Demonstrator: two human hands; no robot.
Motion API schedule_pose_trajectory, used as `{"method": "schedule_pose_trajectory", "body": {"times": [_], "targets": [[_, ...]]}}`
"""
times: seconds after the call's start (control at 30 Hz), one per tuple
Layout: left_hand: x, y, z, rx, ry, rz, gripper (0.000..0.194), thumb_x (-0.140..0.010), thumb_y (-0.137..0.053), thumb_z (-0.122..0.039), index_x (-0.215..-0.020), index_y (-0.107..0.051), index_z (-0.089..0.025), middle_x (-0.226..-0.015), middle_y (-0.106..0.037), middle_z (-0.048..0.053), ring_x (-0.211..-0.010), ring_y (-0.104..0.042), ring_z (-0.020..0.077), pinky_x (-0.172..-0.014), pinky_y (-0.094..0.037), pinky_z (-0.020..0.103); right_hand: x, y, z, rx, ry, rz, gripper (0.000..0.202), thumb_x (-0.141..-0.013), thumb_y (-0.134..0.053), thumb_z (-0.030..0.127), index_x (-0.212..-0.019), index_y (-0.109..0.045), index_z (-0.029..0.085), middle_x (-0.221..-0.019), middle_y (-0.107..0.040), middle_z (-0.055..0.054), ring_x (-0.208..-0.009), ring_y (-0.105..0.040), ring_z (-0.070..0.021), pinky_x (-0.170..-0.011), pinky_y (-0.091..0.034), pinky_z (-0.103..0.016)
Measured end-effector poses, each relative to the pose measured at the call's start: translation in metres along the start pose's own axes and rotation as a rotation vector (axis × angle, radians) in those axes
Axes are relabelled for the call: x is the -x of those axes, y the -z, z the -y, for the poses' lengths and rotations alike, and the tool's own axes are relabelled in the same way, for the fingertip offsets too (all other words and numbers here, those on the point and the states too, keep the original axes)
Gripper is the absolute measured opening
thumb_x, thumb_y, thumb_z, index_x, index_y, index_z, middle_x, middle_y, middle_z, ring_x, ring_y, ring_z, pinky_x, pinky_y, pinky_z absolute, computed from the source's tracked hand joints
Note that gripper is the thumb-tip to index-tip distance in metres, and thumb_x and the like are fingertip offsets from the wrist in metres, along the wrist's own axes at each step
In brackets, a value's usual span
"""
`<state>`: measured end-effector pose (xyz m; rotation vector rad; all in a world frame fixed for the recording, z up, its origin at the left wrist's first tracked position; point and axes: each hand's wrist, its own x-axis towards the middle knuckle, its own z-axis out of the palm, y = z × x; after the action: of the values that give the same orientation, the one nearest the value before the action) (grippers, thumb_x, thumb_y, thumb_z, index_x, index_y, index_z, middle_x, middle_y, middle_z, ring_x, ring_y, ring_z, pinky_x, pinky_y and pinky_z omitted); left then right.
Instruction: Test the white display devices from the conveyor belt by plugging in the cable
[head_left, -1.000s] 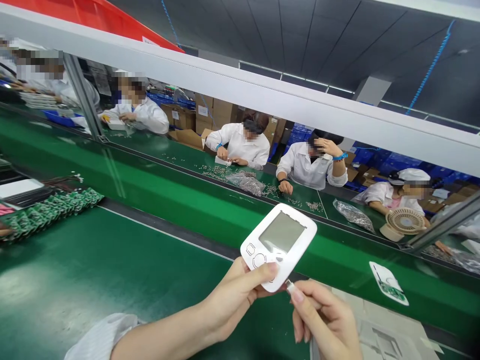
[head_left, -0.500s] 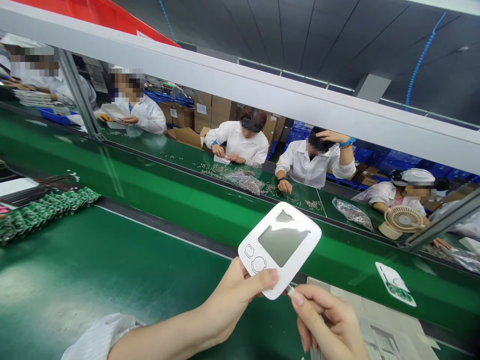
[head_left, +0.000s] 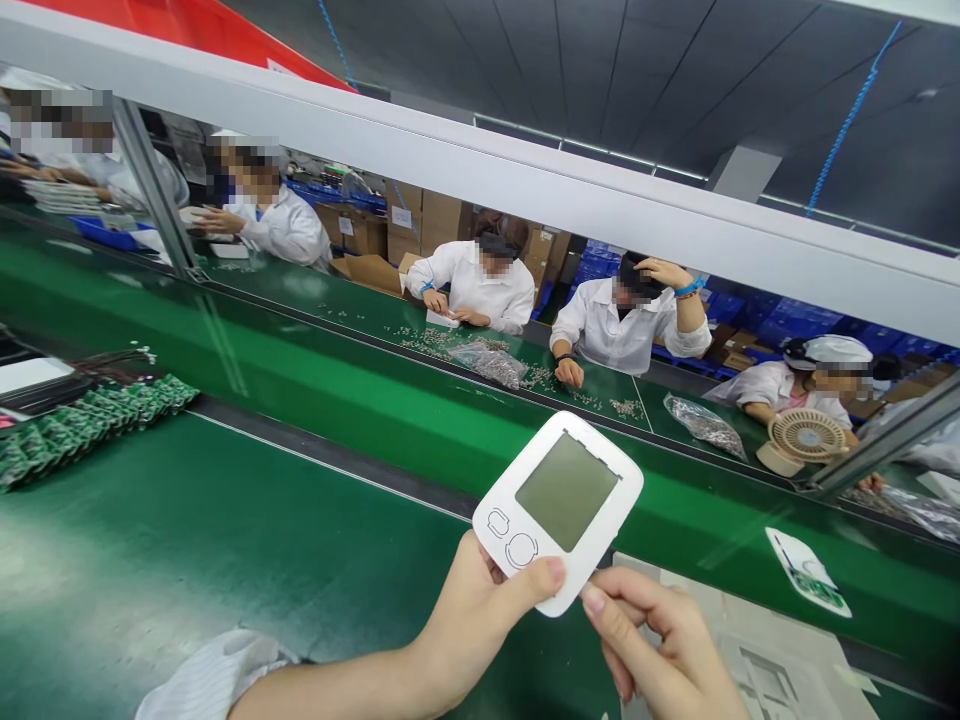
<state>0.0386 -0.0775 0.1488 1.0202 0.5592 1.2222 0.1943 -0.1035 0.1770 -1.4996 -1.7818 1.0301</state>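
Observation:
My left hand [head_left: 499,610] grips a white handheld device [head_left: 592,460] with a grey LCD screen [head_left: 568,490] and two outlined button shapes below it. The thumb presses on its front face, with the other fingers behind. At the device's lower right edge, my right hand [head_left: 652,630] is closed in a pinch. Whatever lies between its thumb and forefinger is mostly hidden. A pale strip shows under that hand at the bottom of the view. The device is held tilted above the green table [head_left: 225,560].
Green circuit boards with wires [head_left: 97,420] are stacked at left. On the green conveyor belt at right lies a white housing with a board [head_left: 808,572]. A beige fixture [head_left: 757,650] sits beside my right hand. Across the belt, several co-workers sit near bags of small parts [head_left: 491,362] and a fan [head_left: 806,437].
The right hand's pinch is now closer against the device edge, hiding a metallic tip seen before. Glare has left the screen. The housing on the belt has shifted right.

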Motion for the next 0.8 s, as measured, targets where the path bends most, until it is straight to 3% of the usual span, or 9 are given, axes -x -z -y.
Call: {"method": "schedule_pose_trajectory", "body": {"times": [0.17,0.37,0.8], "targets": [[0.008,-0.006,0.013,-0.027,-0.067,-0.083,0.029,-0.075,-0.062,-0.025,-0.102,-0.058,-0.016,-0.098,-0.061,0.006,-0.091,-0.055,0.0186,-0.082,-0.044,0.028,0.002,0.001,0.000,0.048,0.007,-0.010,0.040,-0.083,-0.040,0.050,-0.069,-0.057,0.016,-0.045,-0.042,0.003,-0.040,-0.042,-0.0109,-0.038,-0.028,-0.021],[0.014,-0.017,0.013,-0.025,-0.049,-0.222,0.041,-0.071,-0.065,-0.031,-0.107,-0.058,-0.014,-0.092,-0.065,0.008,-0.085,-0.059,0.0212,-0.075,-0.047,0.028,0.003,0.002,0.000,0.106,0.025,-0.059,0.037,-0.081,-0.044,0.048,-0.065,-0.058,0.017,-0.050,-0.048,0.000,-0.044,-0.045,-0.0124,-0.037,-0.033,-0.020],[0.018,-0.014,0.019,-0.012,-0.041,-0.318,0.050,-0.068,-0.068,-0.030,-0.113,-0.054,-0.015,-0.091,-0.067,0.007,-0.085,-0.061,0.0217,-0.076,-0.048,0.028,-0.002,-0.002,-0.001,0.095,0.060,-0.004,0.038,-0.085,-0.038,0.046,-0.070,-0.059,0.018,-0.055,-0.049,-0.001,-0.046,-0.045,-0.0125,-0.039,-0.034,-0.020]]}}
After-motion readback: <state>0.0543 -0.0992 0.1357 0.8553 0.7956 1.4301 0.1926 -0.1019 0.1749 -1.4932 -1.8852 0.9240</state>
